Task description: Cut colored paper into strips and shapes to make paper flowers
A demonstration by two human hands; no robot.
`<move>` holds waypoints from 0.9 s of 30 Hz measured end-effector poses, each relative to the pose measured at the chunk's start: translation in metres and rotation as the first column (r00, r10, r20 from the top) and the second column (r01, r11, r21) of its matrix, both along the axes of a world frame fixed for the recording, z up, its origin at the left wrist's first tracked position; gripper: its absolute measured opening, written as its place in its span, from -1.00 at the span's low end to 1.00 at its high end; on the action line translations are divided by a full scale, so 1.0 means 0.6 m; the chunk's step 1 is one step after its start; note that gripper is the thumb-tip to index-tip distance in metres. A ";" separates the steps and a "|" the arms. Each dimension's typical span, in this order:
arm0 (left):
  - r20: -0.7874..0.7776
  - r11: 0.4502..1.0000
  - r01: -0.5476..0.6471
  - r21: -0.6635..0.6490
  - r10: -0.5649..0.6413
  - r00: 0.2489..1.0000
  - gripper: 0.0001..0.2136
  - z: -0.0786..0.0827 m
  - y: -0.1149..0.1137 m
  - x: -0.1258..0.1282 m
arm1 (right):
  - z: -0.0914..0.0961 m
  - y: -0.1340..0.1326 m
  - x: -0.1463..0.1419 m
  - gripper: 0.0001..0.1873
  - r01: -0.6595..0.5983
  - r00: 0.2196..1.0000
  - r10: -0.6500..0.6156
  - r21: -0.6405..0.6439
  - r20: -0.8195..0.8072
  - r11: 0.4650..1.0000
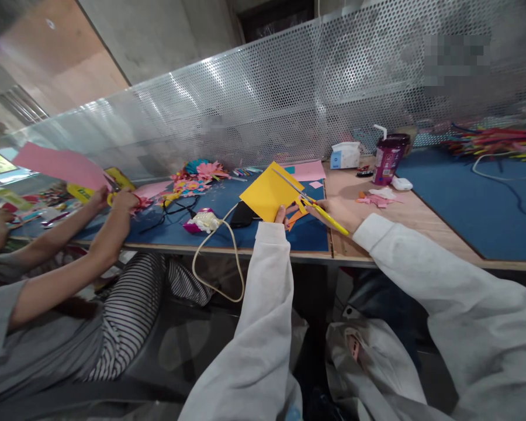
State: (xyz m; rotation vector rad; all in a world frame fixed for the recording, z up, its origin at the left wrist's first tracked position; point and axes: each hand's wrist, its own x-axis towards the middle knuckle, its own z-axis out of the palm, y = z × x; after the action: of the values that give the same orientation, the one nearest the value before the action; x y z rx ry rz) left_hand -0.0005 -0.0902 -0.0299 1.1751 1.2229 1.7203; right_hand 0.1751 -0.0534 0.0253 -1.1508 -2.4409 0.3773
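Note:
My left hand (281, 216) grips the lower corner of a yellow sheet of paper (266, 190), which is held up above the desk. In my right hand (331, 211) is a pair of scissors (333, 221) with yellow handles. Their blades reach up and left along the sheet's right edge; whether they are cutting into it I cannot tell. Yellow and orange paper strips (297, 216) show between my two hands. Part of my left hand's fingers is hidden behind the paper.
A purple cup (386, 159) with a straw and a tissue pack (345, 155) stand at the back right, near pink scraps (374, 199). Paper flowers (201, 175) lie back left. A cable (196, 257) loops off the desk. A co-worker's hands (125, 202) cut pink paper (61, 164).

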 end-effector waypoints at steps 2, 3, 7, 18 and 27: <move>0.016 1.000 -0.005 0.002 0.005 1.000 -0.60 0.002 0.000 0.001 | -0.011 0.007 -0.001 -0.52 -0.043 0.997 0.043 0.003 -0.060 0.999; 0.028 1.000 -0.009 0.002 0.009 1.000 -0.61 0.003 -0.001 0.002 | -0.018 0.011 -0.001 -0.53 -0.075 0.993 0.075 0.009 -0.095 0.997; 0.053 0.999 -0.031 -0.007 0.032 0.998 -0.63 0.006 -0.002 0.003 | -0.033 0.021 -0.002 -0.55 -0.173 0.970 0.176 0.033 -0.169 0.984; -0.014 0.997 -0.067 -0.048 0.067 0.998 -0.60 0.000 -0.002 0.008 | -0.023 0.016 -0.002 -0.46 -0.165 0.958 0.146 -0.061 -0.247 0.984; -0.031 0.998 0.007 -0.063 -0.009 0.999 -0.50 -0.005 0.008 0.001 | -0.024 0.015 -0.012 -0.35 -0.134 0.948 0.095 -0.112 -0.304 0.985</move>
State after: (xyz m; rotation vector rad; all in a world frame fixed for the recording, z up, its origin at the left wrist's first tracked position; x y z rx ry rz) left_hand 0.0001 -0.0854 -0.0328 1.1719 1.2803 1.6513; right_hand 0.1681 -0.0444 0.0108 -0.9263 -2.2473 0.7036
